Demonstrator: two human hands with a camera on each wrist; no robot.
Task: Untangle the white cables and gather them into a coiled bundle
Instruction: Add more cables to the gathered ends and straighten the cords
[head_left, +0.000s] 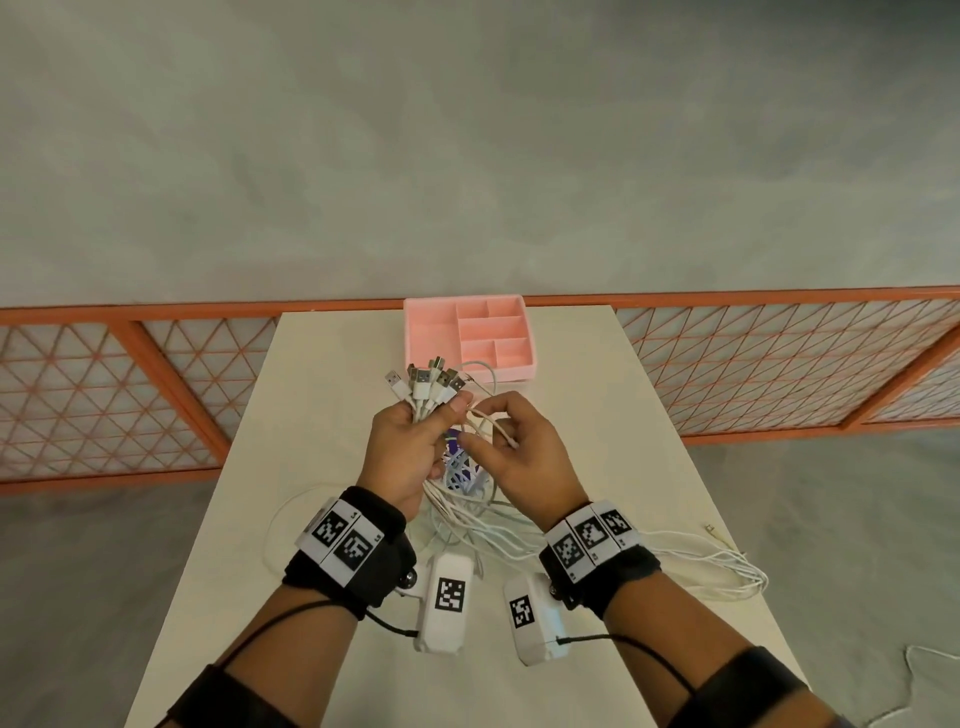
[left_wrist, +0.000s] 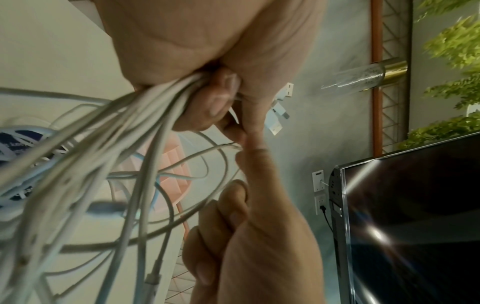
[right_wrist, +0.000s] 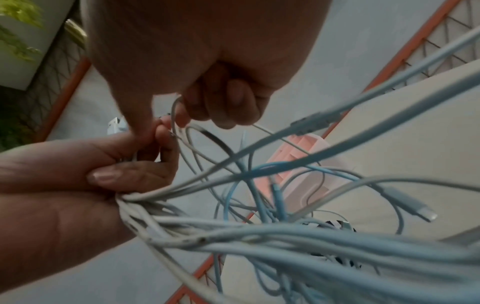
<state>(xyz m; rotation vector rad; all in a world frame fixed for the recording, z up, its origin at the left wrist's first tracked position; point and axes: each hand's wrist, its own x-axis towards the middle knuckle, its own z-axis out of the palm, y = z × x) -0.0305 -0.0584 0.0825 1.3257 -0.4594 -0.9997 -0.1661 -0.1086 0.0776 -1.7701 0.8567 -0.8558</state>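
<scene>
The left hand (head_left: 410, 447) grips the white cables (head_left: 483, 519) in a fist just below their plugs (head_left: 428, 382), above the table (head_left: 322, 415). The right hand (head_left: 519, 452) pinches one thin strand. Light, limp and springy, they likely handle best held near the plugs.

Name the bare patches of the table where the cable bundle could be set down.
Bare table lies left of the pink tray, and also right of it. Crowded: under both hands and along the near right edge, where loose cables trail.

No text or label can be read.
</scene>
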